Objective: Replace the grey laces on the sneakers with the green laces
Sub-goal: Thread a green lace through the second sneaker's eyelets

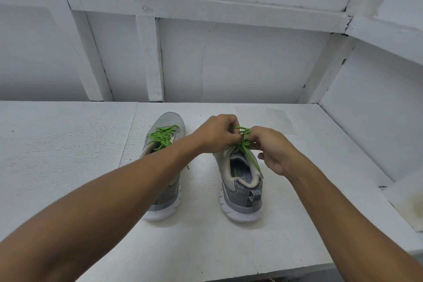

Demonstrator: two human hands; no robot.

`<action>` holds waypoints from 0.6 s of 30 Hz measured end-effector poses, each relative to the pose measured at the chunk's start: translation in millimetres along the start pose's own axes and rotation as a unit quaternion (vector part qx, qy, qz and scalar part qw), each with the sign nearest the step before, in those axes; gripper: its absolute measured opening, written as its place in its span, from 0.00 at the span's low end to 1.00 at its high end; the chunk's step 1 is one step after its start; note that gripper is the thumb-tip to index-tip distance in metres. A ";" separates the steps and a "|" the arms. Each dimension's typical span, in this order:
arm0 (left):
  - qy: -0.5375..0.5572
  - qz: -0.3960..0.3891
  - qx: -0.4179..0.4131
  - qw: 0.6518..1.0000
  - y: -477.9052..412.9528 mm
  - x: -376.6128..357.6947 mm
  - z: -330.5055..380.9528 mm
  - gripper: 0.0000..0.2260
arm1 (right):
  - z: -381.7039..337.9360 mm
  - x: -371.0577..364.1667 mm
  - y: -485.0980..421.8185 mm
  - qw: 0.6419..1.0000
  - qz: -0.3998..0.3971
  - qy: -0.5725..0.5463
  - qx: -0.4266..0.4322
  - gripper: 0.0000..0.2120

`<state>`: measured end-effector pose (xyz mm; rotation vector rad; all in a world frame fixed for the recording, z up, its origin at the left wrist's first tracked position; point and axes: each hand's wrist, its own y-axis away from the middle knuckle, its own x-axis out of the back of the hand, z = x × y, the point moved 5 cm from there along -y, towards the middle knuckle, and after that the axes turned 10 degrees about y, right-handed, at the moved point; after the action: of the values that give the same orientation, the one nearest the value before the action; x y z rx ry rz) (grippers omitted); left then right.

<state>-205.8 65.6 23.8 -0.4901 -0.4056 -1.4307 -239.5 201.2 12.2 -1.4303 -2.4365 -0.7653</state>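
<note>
Left grip: pinches the green lace.
Right grip: pinches the same lace, above the right sneaker.
Advice: I would pull both sides evenly, keeping the bow centred.

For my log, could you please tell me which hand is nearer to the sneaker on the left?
Left. The left hand is just right of the left sneaker; the right hand is farther right, over the right sneaker.
</note>
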 end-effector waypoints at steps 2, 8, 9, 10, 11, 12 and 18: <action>0.060 0.001 0.024 0.998 -1.2 -0.7 -5.1 0.08 | -2.1 0.6 0.4 0.999 0.014 0.028 0.020 0.05; 0.136 -0.010 0.052 0.989 -0.5 -1.3 -11.4 0.08 | -1.3 5.4 3.1 0.991 0.076 0.079 0.077 0.03; 0.134 -0.011 0.051 0.990 -1.1 -1.0 -11.9 0.07 | -1.0 5.4 3.2 0.991 0.069 0.081 0.077 0.03; 0.128 -0.012 0.048 0.991 -2.1 -1.3 -12.2 0.07 | -0.1 6.1 3.1 0.992 0.066 0.079 0.072 0.05; 0.117 -0.012 0.044 0.992 -3.4 -1.6 -12.3 0.06 | 0.8 7.1 2.4 0.993 0.066 0.072 0.064 0.05; 0.102 -0.010 0.040 0.994 -4.9 -1.8 -12.3 0.06 | 1.2 7.8 1.6 0.994 0.066 0.061 0.058 0.06; 0.066 0.003 0.036 0.997 -7.6 -2.5 -10.7 0.05 | 0.5 -1.6 -2.4 0.996 0.005 -0.086 0.015 0.08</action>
<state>-213.9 61.3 14.1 -0.3369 -0.3474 -1.4285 -240.7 199.3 10.4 -1.5549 -2.5518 -0.6233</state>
